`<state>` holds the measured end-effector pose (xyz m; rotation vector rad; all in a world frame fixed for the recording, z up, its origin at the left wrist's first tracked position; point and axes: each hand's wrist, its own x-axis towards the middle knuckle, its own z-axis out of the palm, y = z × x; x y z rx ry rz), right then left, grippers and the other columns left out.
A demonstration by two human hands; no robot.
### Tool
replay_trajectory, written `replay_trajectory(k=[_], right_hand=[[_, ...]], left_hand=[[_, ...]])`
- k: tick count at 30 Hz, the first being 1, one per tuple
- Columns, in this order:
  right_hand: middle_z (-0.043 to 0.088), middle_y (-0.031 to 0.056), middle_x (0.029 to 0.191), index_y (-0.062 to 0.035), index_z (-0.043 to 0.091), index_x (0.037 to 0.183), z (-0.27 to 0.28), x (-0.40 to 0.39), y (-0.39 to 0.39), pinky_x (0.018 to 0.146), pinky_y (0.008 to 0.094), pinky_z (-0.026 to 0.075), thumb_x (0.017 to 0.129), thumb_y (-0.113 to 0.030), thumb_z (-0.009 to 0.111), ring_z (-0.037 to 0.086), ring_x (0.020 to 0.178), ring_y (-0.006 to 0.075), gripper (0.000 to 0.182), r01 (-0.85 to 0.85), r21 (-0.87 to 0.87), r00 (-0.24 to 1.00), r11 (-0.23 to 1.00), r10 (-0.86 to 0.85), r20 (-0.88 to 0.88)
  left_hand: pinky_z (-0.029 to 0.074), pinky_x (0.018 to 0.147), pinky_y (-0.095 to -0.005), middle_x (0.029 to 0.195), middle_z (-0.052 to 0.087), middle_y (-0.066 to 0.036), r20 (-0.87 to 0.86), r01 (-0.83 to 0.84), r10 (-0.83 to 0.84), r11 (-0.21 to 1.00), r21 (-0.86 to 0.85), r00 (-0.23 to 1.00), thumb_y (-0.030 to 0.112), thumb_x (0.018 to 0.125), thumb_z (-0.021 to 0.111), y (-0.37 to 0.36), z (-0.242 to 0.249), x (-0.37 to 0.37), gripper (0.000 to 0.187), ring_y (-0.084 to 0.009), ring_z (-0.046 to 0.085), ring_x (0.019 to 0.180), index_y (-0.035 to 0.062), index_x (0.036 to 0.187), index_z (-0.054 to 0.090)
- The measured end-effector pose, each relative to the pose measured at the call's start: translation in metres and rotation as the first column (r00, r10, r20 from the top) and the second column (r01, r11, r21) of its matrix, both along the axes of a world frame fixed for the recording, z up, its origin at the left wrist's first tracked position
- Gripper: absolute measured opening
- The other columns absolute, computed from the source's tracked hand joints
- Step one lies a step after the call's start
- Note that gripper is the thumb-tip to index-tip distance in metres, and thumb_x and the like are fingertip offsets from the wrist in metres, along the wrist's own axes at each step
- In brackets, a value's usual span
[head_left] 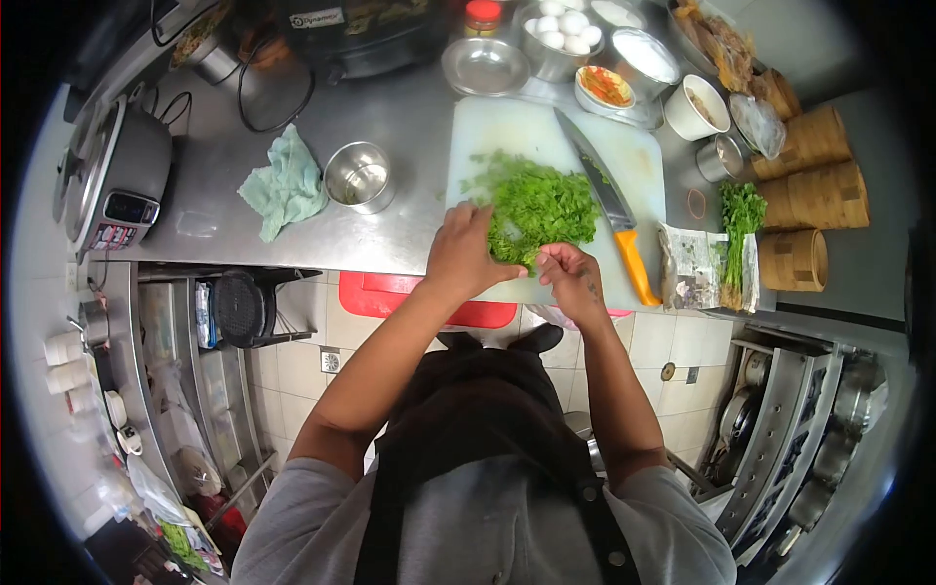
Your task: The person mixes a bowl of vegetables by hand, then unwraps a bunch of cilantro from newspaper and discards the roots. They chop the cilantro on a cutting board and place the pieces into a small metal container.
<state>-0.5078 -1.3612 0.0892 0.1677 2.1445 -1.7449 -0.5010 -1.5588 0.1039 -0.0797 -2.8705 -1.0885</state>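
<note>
A loose heap of chopped green herbs lies on the white cutting board. My left hand rests against the heap's left near side, thumb spread away from the fingers. At the near edge of the herbs, my right hand is closed in a pinch; whatever is between its fingertips is too small to make out. To the right of the heap, a knife with an orange handle lies flat on the board, green bits stuck to its blade.
Left of the board stand a metal cup and a crumpled green cloth. Behind it are a metal dish, a bowl of eggs and a bowl of orange-red food. On the right, bunched herbs lie on newspaper near bamboo steamers.
</note>
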Motion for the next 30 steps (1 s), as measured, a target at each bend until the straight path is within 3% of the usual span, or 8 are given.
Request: replay_trajectory(k=[3,5,8,15,19,22,27,30], right_hand=[[0.065,0.0047,0.077,0.0021,0.066,0.098,-0.024,0.008,0.004,0.063,0.0258,0.047,0.093,-0.014,0.064,0.059,0.068,0.0098,0.017,-0.015,0.014,1.000,1.000,0.016,-0.022],[0.068,0.0098,0.080,0.0031,0.066,0.099,-0.030,0.013,0.005,0.066,0.0285,0.049,0.092,-0.011,0.063,0.062,0.070,0.0139,0.017,-0.032,0.147,0.983,0.989,0.058,-0.176],[0.069,0.0132,0.083,0.0031,0.066,0.100,-0.028,0.016,0.005,0.069,0.0300,0.050,0.091,-0.010,0.062,0.063,0.072,0.0166,0.016,-0.034,0.132,0.987,0.991,0.055,-0.153],[0.068,0.0096,0.079,0.0031,0.066,0.099,-0.019,0.014,0.010,0.067,0.0287,0.049,0.092,-0.010,0.063,0.061,0.070,0.0128,0.015,-0.027,0.106,0.992,0.994,0.039,-0.117],[0.064,0.0040,0.078,0.0012,0.065,0.100,-0.013,0.015,0.014,0.063,0.0259,0.048,0.094,-0.012,0.063,0.059,0.069,0.0093,0.015,-0.029,0.014,0.997,0.999,0.030,-0.074],[0.063,0.0022,0.080,0.0003,0.064,0.101,-0.011,0.019,0.022,0.062,0.0247,0.048,0.095,-0.013,0.063,0.058,0.069,0.0087,0.015,0.006,-0.070,1.000,0.998,-0.008,-0.020],[0.063,0.0021,0.081,0.0008,0.063,0.101,-0.011,0.027,0.040,0.061,0.0244,0.048,0.095,-0.014,0.063,0.059,0.067,0.0088,0.016,0.101,-0.228,0.995,0.968,-0.101,0.012],[0.063,0.0028,0.081,0.0015,0.063,0.101,-0.002,0.039,0.062,0.061,0.0245,0.048,0.095,-0.013,0.063,0.059,0.067,0.0096,0.016,0.144,-0.316,0.988,0.938,-0.153,-0.004]], left_hand=[[0.047,0.093,-0.0407,0.115,0.052,-0.016,0.058,0.091,-0.090,0.996,-0.018,0.994,0.028,0.064,0.088,0.000,-0.004,0.001,0.070,-0.0331,0.052,0.113,0.0029,0.123,0.060],[0.047,0.092,-0.0406,0.114,0.052,-0.015,0.041,0.124,-0.124,0.992,-0.007,0.991,0.025,0.065,0.087,-0.004,-0.012,0.001,0.067,-0.0327,0.052,0.112,0.0032,0.122,0.060],[0.047,0.092,-0.0398,0.112,0.053,-0.013,0.030,0.130,-0.131,0.991,0.027,0.991,0.022,0.068,0.085,-0.007,-0.013,0.003,0.062,-0.0319,0.053,0.110,0.0043,0.122,0.062],[0.048,0.089,-0.0384,0.112,0.053,-0.011,0.007,0.171,-0.172,0.982,0.080,0.985,0.022,0.070,0.083,-0.005,0.004,0.002,0.054,-0.0303,0.056,0.106,0.0104,0.120,0.066],[0.049,0.088,-0.0381,0.112,0.053,-0.012,0.043,0.156,-0.158,0.986,0.058,0.986,0.024,0.071,0.083,-0.001,0.000,0.003,0.051,-0.0295,0.056,0.106,0.0092,0.118,0.067],[0.049,0.087,-0.0384,0.111,0.054,-0.012,-0.105,0.096,-0.098,0.995,-0.023,0.990,0.025,0.073,0.083,0.006,0.001,0.007,0.049,-0.0304,0.057,0.104,0.0079,0.116,0.067],[0.052,0.068,-0.0319,0.109,0.054,-0.011,-0.088,-0.066,0.074,0.994,0.087,0.993,0.021,0.078,0.080,0.009,-0.011,0.011,0.040,-0.0220,0.060,0.085,0.0059,0.112,0.067],[0.051,0.074,-0.0331,0.109,0.054,-0.012,-0.006,-0.120,0.124,0.968,0.219,0.992,0.016,0.083,0.074,0.014,-0.008,0.016,0.031,-0.0253,0.060,0.085,0.0044,0.111,0.066]])
